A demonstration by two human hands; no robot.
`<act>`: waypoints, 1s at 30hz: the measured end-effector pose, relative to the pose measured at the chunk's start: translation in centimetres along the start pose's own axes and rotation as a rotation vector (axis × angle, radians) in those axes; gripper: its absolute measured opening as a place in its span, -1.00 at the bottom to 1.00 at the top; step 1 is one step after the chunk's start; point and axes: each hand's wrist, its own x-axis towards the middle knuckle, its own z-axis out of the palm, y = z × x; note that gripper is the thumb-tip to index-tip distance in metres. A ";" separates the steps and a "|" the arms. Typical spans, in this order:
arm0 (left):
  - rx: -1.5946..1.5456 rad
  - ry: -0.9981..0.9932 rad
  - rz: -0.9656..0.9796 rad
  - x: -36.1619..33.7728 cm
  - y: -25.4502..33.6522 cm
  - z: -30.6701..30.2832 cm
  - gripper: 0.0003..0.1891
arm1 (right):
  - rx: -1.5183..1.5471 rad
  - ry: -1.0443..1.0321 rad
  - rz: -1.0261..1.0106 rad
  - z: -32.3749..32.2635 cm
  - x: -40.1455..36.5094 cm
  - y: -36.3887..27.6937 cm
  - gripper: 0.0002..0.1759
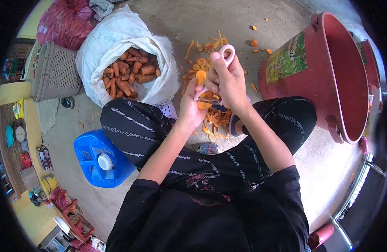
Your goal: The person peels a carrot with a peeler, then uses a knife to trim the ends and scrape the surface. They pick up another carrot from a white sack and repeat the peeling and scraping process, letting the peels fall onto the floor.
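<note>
My left hand is closed around an orange carrot, which looks peeled along the visible side. In my right hand is a peeler with a pale pink handle, its looped end sticking out above my thumb. The metal blade lies across the carrot, between the two hands. My fingers cover part of both. Below and beyond the hands, orange peelings and carrot pieces are heaped on the floor between my legs.
A white woven sack of unpeeled carrots stands open ahead on the left. A large red tub lies tilted at the right. Beside my left knee is a blue jerrycan. Grey plastic baskets stand farther left.
</note>
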 end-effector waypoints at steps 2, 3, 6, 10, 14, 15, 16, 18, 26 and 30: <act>0.013 -0.020 0.006 -0.1 0.1 0.2 -0.71 | -0.035 0.017 -0.017 0.1 0.1 -0.1 -0.77; 0.020 -0.031 0.008 -0.2 0.1 0.4 -0.72 | -0.019 0.030 0.009 0.0 0.2 0.0 -0.77; 0.126 0.155 0.032 -1.0 0.4 3.9 -0.68 | 0.023 0.095 0.057 -0.9 0.9 0.8 -0.77; 0.241 0.082 0.072 -1.3 -0.3 3.2 -0.66 | -0.015 0.100 0.052 -1.9 3.0 0.7 -0.77; 0.401 0.079 0.054 -0.8 0.0 2.1 -0.59 | -0.081 0.096 -0.025 -2.4 4.6 0.2 -0.75; 0.420 0.087 0.031 -0.9 -0.5 1.5 -0.58 | -0.115 0.113 -0.075 -3.0 5.5 0.3 -0.75; 0.438 0.094 0.006 -1.1 -0.8 1.2 -0.57 | -0.151 0.135 -0.125 -4.0 6.5 0.6 -0.75; 0.478 -0.003 0.015 -1.7 -0.7 2.3 -0.57 | -0.413 0.194 -0.252 -8.2 9.4 2.4 -0.72; 0.255 0.063 -0.032 -0.9 0.3 2.4 -0.56 | -0.568 0.271 -0.390 -7.0 8.1 0.7 -0.71; 0.244 0.139 -0.023 -0.3 0.4 2.1 -0.61 | -0.079 0.167 -0.209 -2.3 4.3 -1.6 -0.77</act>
